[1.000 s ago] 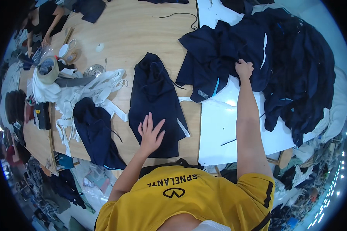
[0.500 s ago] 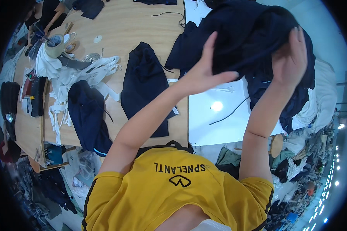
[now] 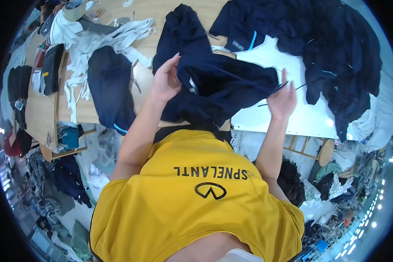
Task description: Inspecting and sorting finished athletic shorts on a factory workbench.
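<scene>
Near the table's front edge, a dark navy garment with a drawstring [image 3: 240, 81] is stretched between my hands, its opening spread. My left hand [image 3: 167, 79] is closed on the left edge of that opening. At the right end, my right hand [image 3: 282, 100] pinches the garment beside the cord, some fingers pointing up. Partly behind the held piece lies another folded navy garment [image 3: 181, 30]. Farther left, a third navy one with a light blue edge [image 3: 111, 85] rests on the table.
A large heap of navy garments [image 3: 332, 39] covers the right of the white board [image 3: 292, 118]. White strips [image 3: 122, 39] lie tangled on the wooden table [image 3: 85, 105], beside a tape roll [image 3: 74, 11]. A wooden stool [image 3: 325, 152] stands below the table's right side.
My hands have come down and toward me from the heap, bringing one navy garment leftward off it. Both hands were spread before and now grip its edges. The view has shifted too.
</scene>
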Tool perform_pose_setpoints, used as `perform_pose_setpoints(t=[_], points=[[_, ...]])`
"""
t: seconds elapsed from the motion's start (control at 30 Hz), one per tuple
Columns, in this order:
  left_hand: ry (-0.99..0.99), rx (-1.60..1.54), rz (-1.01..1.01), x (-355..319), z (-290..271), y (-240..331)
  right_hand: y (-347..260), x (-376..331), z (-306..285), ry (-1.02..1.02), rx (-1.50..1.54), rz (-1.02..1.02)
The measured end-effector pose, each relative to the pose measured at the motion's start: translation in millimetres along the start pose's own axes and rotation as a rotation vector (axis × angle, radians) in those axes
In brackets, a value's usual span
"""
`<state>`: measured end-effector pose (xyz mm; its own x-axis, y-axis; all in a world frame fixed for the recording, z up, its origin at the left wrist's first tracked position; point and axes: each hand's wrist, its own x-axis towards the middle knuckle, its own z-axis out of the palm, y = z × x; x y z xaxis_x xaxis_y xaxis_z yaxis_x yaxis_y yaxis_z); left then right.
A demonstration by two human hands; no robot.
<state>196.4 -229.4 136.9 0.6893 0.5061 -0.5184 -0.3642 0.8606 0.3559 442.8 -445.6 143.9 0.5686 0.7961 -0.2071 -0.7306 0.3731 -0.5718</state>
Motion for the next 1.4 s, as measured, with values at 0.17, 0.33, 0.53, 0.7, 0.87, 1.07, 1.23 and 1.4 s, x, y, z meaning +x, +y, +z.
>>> perform_pose_setpoints(t=[0.17, 0.33, 0.53, 0.7, 0.87, 1.07, 1.23, 1.4], points=[[-0.147, -0.121, 0.017, 6, -52, -26, 84, -24, -32, 0.359, -0.575, 0.155], [-0.277, -0.151, 0.014, 7, -62, -31, 117, -44, -13, 0.104, -1.525, -0.500], [-0.115, -0.147, 0.123, 8, -43, -35, 124, -50, 42, -0.473, -1.470, -0.256], [-0.239, -0.255, 0.127, 8, -45, -25, 127, -49, 66, -0.586, -1.488, -0.226], [-0.266, -0.316, 0.139, 4, -43, -20, 121, -48, 77, -0.659, -1.452, -0.236], [0.044, 0.062, 0.160, -10, -16, -12, 108, -53, 94, -0.768, -1.397, -0.228], [-0.666, 1.701, 0.772, -42, 14, 6, 73, -55, 112, -0.707, -0.698, -0.324], [-0.924, 1.214, 0.032, -63, 21, -11, 52, -52, 185, -0.686, -0.219, -0.281]])
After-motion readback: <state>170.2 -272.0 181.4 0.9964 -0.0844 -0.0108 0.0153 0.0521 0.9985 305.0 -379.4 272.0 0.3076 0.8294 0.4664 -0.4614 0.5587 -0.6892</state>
